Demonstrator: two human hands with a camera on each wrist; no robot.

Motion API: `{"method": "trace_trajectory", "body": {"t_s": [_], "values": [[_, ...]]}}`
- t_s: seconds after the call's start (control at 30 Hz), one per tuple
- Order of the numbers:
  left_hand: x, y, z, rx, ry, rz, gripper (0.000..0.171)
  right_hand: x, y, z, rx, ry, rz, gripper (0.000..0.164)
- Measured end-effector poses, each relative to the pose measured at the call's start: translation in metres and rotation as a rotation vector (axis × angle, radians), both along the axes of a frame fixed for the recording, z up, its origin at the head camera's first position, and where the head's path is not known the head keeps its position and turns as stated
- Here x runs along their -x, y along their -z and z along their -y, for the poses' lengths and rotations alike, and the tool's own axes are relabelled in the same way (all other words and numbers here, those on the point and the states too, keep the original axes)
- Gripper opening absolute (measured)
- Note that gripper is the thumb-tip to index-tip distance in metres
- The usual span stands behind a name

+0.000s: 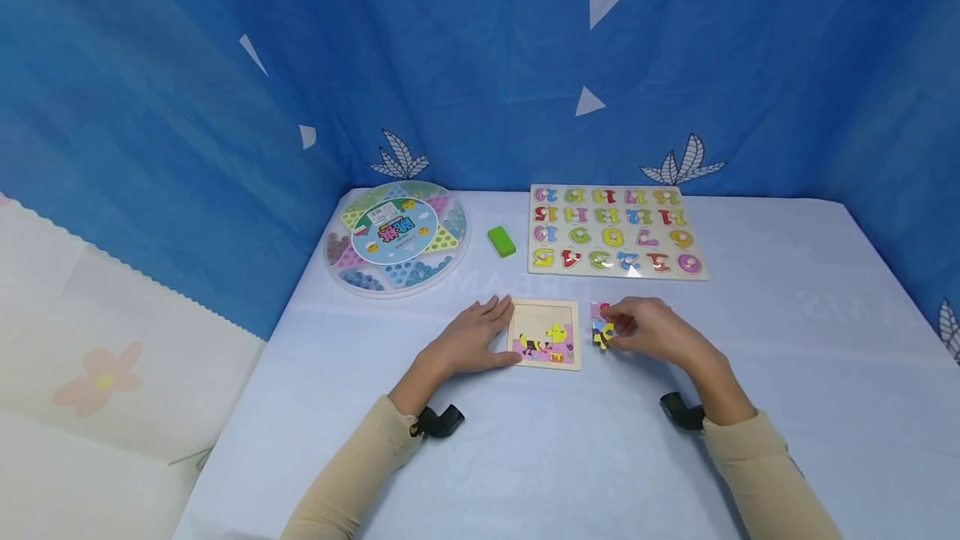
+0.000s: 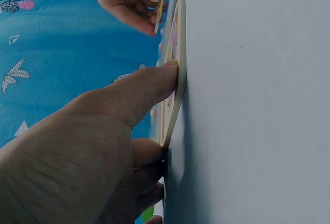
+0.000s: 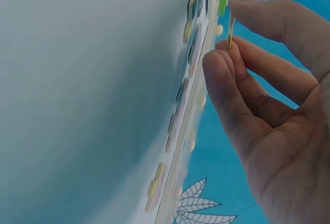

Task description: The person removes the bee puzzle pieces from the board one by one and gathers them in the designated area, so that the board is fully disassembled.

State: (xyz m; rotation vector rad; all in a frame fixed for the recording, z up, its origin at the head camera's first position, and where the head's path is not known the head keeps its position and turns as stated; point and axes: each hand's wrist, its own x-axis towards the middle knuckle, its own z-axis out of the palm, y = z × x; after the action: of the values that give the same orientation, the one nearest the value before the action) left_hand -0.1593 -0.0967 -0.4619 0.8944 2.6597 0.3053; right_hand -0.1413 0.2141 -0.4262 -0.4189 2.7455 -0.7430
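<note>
A small square wooden jigsaw tray (image 1: 543, 363) lies on the table, its lower part filled with pink, yellow and black pieces, bare wood above them. My left hand (image 1: 476, 338) rests along the tray's left side, fingers extended at the upper corner, thumb on the lower one. In the left wrist view the thumb (image 2: 154, 85) lies on the tray's rim. Just right of the tray, my right hand (image 1: 651, 328) pinches a thin jigsaw piece (image 3: 231, 31) between thumb and fingertips. Beside those fingertips are pink and blue loose pieces (image 1: 597, 310), partly hidden by the hand.
Behind the tray are a green block (image 1: 502, 242) and a number puzzle board (image 1: 618, 271). A round star-patterned marble game (image 1: 395, 232) sits at the back left. Blue cloth (image 1: 480, 65) hangs behind the white-covered table (image 1: 525, 457).
</note>
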Motion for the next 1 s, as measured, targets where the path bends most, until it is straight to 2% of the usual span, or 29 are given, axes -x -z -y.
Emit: {"method": "trace_trajectory", "body": {"t_s": [0.6,1.0], "values": [[-0.001,-0.002,-0.001,-0.002,-0.013,0.007,0.09,-0.008,0.006,-0.032,0.016,0.071,0.033,0.048],[-0.001,-0.001,-0.001,-0.001,-0.008,0.005,0.089,-0.008,0.007,-0.039,-0.02,0.076,0.047,0.047]]}}
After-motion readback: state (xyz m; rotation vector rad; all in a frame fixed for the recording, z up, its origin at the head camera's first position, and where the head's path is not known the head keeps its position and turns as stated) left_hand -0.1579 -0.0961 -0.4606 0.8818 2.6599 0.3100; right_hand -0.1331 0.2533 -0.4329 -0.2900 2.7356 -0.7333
